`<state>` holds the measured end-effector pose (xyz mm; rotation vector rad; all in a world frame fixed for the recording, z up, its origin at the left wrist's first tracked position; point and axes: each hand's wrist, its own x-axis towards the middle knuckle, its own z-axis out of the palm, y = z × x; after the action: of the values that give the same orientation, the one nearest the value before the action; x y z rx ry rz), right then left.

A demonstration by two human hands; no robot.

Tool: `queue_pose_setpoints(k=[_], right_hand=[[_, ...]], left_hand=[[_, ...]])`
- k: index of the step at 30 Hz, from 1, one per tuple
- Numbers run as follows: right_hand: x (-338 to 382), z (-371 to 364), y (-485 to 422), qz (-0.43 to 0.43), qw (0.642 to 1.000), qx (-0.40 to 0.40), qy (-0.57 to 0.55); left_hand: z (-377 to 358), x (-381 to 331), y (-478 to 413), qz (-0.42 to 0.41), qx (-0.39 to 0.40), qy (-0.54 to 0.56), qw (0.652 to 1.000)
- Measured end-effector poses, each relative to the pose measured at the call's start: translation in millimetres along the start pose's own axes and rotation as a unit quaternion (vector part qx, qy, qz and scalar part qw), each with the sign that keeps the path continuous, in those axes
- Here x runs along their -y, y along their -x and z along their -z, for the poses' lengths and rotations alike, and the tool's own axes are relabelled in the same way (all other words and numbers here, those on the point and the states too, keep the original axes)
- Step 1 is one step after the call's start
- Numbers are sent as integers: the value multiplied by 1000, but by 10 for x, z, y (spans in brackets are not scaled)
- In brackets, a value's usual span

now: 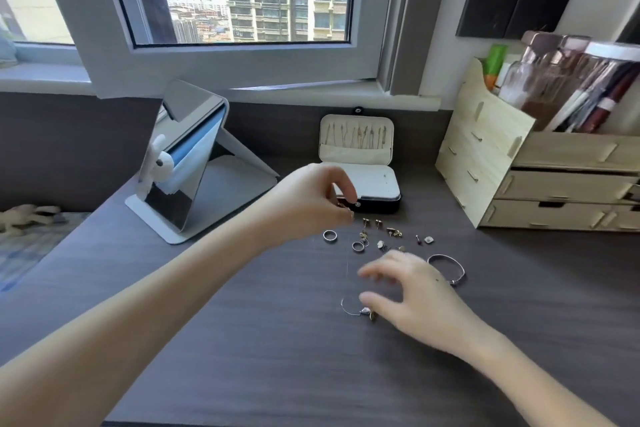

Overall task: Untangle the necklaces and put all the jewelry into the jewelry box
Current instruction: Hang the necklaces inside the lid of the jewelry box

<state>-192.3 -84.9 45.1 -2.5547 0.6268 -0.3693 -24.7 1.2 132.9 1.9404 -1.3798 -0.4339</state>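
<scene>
A thin chain (346, 253) is pinched at its top in the closed fingertips of the left hand (311, 198) and hangs to the bench (242, 340). The right hand (412, 291) is spread open, empty, above the chain's pendant (365, 311). Behind scattered rings and earrings (377, 236), the jewelry box (367, 180) is seen open.

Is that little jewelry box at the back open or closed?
Open. The jewelry box has its lid standing upright, showing chains hung inside it, above the pale tray.

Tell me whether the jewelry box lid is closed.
No: the jewelry box stands open, its lid tilted up with chains hanging inside it.
</scene>
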Motion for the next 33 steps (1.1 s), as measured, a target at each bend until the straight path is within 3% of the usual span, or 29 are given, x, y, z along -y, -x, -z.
queue_pose_setpoints(k=[3, 5, 11, 15, 20, 30, 33], right_hand=[[234, 254, -131, -57, 955, 37, -287], [347, 408, -229, -58, 930, 50, -359], [541, 686, -469, -39, 933, 27, -356], [612, 880, -598, -52, 922, 75, -377], [688, 1075, -815, -40, 937, 62, -340], [740, 1418, -1358, 29, 970, 31, -240], [680, 1544, -1568, 23, 980, 6, -199]], left_hand=[[17, -171, -11, 0, 64, -24, 998], [61, -268, -22, -7, 90, -39, 995], [196, -464, -130, -71, 43, -65, 994], [291, -549, -231, -95, 2, -98, 991], [431, -532, -379, -119, -48, -91, 987], [548, -159, -817, -126, -3, 161, 979], [521, 48, -1054, -92, -40, 220, 970]])
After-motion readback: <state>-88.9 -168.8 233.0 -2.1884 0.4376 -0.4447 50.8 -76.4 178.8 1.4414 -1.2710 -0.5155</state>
